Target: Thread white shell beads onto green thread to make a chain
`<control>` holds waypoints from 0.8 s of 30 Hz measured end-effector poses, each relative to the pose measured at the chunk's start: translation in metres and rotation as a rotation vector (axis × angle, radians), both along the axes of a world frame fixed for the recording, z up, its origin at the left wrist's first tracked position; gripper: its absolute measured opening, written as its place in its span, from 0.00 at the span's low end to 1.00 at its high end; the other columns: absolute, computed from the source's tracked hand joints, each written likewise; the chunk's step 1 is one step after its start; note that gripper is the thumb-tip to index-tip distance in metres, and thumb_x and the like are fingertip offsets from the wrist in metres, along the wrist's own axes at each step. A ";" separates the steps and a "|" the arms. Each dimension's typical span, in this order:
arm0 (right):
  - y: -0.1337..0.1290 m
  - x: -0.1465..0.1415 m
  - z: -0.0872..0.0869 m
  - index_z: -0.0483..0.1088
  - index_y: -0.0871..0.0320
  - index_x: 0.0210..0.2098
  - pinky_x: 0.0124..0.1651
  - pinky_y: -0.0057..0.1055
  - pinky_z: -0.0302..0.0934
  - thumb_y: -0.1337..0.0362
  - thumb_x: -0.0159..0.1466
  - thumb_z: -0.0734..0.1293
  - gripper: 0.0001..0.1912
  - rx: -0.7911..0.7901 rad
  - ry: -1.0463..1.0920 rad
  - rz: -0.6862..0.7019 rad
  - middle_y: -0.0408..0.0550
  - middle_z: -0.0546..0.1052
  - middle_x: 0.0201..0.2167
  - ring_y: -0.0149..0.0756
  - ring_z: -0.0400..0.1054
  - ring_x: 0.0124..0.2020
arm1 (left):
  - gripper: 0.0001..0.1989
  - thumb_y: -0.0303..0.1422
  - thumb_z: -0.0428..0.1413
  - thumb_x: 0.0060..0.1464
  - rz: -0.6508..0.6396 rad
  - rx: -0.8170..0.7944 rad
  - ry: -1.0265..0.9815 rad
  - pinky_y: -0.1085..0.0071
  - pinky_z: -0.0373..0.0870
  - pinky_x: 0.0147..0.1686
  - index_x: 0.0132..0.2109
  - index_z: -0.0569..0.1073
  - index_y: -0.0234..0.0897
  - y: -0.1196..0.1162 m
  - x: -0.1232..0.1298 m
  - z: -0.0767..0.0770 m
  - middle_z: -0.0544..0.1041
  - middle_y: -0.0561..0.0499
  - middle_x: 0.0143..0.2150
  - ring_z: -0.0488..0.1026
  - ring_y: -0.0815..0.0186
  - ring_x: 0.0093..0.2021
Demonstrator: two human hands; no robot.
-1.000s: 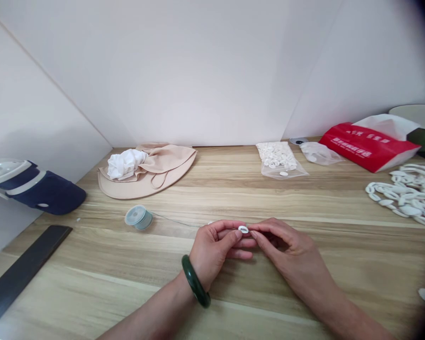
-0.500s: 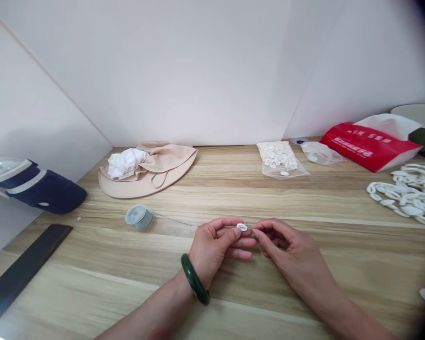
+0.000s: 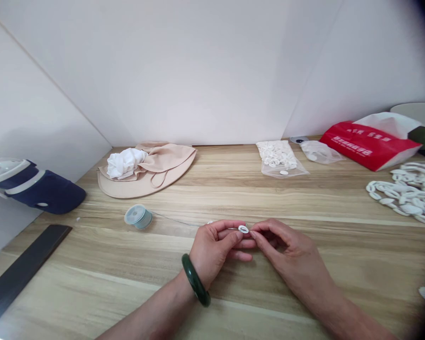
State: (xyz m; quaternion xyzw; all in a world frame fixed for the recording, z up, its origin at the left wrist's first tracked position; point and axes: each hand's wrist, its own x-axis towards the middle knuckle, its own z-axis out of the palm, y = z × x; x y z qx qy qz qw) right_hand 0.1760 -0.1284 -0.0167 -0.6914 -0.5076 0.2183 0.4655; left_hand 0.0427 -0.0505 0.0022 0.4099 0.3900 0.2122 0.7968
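Note:
My left hand (image 3: 217, 243) pinches a small white cowrie shell (image 3: 243, 229) between thumb and fingers, its slit side facing up, while the lower fingers stretch out beneath. My right hand (image 3: 283, 250) is closed in a pinch at the shell's right edge, on what looks like the end of the thin thread; the fingertips mostly hide it. A pale blue-green thread (image 3: 177, 221) runs from the spool (image 3: 139, 216) on the table to behind my left hand. A small white piece (image 3: 209, 222) peeks out behind that hand.
At the back lie a beige sun hat (image 3: 152, 182) with white cloth, a bag of shells (image 3: 278, 156), a smaller bag (image 3: 320, 152) and a red tissue pack (image 3: 368, 146). Strung shells (image 3: 403, 193) sit right. A blue jug (image 3: 46, 189) and dark bar (image 3: 24, 269) are left.
My right fingertips have moved slightly left, right up to the shell. The shell is turned a little, and a white piece now shows behind my left hand.

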 end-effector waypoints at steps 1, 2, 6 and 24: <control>0.000 0.000 -0.001 0.72 0.56 0.29 0.30 0.25 0.63 0.64 0.60 0.64 0.05 0.000 -0.012 0.005 0.42 0.75 0.26 0.30 0.69 0.26 | 0.12 0.27 0.60 0.48 -0.001 -0.001 0.000 0.72 0.77 0.30 0.41 0.74 0.24 0.000 0.000 0.000 0.80 0.36 0.39 0.78 0.54 0.40; 0.000 0.000 -0.001 0.72 0.56 0.29 0.30 0.26 0.63 0.64 0.60 0.64 0.05 -0.005 -0.016 0.008 0.41 0.75 0.26 0.30 0.69 0.26 | 0.12 0.27 0.60 0.48 -0.003 0.000 -0.001 0.72 0.77 0.30 0.41 0.74 0.24 0.000 0.000 -0.001 0.80 0.36 0.39 0.78 0.54 0.41; 0.001 -0.001 -0.002 0.71 0.55 0.29 0.29 0.26 0.62 0.65 0.59 0.64 0.05 -0.024 -0.006 -0.009 0.41 0.75 0.25 0.30 0.69 0.25 | 0.13 0.27 0.60 0.49 -0.029 0.011 -0.022 0.72 0.77 0.32 0.43 0.74 0.25 0.000 0.000 -0.004 0.80 0.37 0.40 0.77 0.54 0.42; -0.002 -0.003 0.004 0.71 0.54 0.32 0.33 0.29 0.64 0.62 0.62 0.62 0.07 -0.042 -0.063 0.057 0.42 0.76 0.28 0.32 0.70 0.28 | 0.16 0.39 0.60 0.48 0.022 0.138 0.042 0.72 0.76 0.24 0.34 0.73 0.27 -0.006 0.002 -0.005 0.79 0.42 0.31 0.79 0.58 0.31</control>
